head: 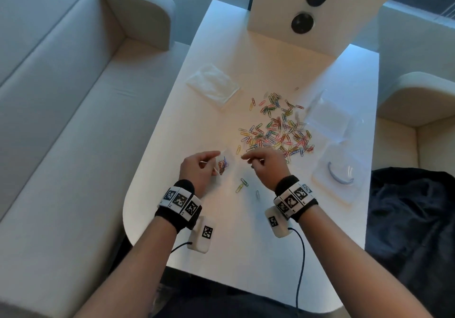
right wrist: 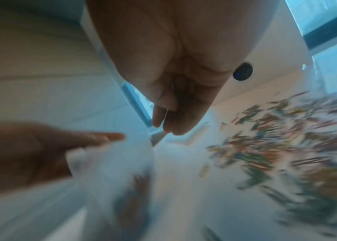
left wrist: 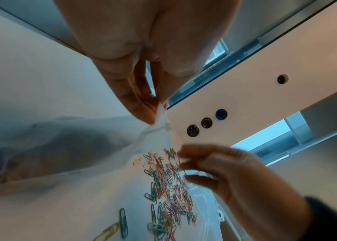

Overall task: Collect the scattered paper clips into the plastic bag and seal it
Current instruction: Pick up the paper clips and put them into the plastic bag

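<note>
White sofas flank your desk (head: 157, 194). Keep the bag (head: 222, 163) mouth wide with your left hand (head: 197, 170), which pinches its rim, and drop clips in a few at a time. Your right hand (head: 264, 165) has curled fingers just beside the bag; whether they hold clips is unclear. Beyond the bag, most clips (head: 278, 130) lie scattered.

No words, brand names or numbers can be read in any view. The only signs are black-and-white square code markers: a row on the band (head: 181, 202) around the left wrist, a row on the band (head: 294, 199) around the right wrist, and one each on the small white boxes (head: 203, 234) hanging below the wrists. Their patterns carry no letters.
</note>
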The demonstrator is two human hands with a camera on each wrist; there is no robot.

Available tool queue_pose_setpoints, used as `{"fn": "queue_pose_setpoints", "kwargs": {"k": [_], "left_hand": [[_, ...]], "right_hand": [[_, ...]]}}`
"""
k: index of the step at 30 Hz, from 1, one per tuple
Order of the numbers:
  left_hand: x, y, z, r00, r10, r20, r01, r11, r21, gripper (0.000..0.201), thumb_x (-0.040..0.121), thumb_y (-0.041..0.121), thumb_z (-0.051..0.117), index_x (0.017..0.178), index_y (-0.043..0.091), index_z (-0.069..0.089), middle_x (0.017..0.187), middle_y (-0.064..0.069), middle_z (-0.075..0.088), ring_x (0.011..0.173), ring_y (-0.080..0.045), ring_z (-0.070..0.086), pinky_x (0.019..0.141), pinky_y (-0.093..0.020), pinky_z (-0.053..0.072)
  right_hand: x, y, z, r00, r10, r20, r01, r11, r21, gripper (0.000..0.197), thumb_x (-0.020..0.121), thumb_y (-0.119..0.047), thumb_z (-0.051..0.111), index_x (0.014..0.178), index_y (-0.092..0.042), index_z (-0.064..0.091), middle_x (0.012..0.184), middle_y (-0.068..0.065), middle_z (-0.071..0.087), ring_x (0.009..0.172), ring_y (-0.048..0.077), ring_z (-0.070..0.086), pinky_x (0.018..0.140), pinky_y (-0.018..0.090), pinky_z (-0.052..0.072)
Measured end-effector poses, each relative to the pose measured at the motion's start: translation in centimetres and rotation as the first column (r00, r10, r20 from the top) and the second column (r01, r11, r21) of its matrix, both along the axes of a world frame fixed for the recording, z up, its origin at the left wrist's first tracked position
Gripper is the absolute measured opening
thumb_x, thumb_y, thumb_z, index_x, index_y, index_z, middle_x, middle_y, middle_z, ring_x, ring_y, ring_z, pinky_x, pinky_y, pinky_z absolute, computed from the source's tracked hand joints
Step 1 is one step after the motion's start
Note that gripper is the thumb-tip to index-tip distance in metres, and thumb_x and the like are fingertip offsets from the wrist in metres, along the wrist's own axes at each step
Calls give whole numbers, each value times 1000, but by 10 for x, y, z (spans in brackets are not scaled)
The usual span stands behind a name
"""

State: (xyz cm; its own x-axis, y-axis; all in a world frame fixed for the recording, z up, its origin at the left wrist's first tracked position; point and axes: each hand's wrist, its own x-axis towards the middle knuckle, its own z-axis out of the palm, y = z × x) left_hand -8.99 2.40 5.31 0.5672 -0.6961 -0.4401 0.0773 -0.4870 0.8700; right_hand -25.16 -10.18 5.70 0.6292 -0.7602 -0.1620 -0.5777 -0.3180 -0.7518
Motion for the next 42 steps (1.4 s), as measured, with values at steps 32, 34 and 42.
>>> {"fn": "queue_pose_setpoints", "kwargs": {"k": [32,34,42], "left_hand": [[-20,-6,-16,999,-42,-16,43,997,58,21,94,11,60,103,24,74,82,0,74,64,-6,66,73,-19,54],[-22,-7,-17,998,-55,-3,55,996,67,22,94,11,59,110,17,73,82,1,73,64,-7,66,72,-16,53],[-33,-10,-15,996,-85,-16,86,993,83,28,95,11,57,121,7,67,83,-3,71,66,-12,67,78,-24,58]], "right_hand": [[-71,-59,-61,955,-237,-177,218,969,-117,18,84,-14,72,101,-8,75,95,6,73,82,17,67,84,28,55],[-71,-58,-56,855,-509,-99,518,845,135,23,81,-19,76,103,-11,75,93,2,74,83,14,69,85,27,56],[-34,14,8,427,-875,229,55,278,959,18,89,6,57,106,6,60,96,19,70,91,25,71,77,25,59]]}}
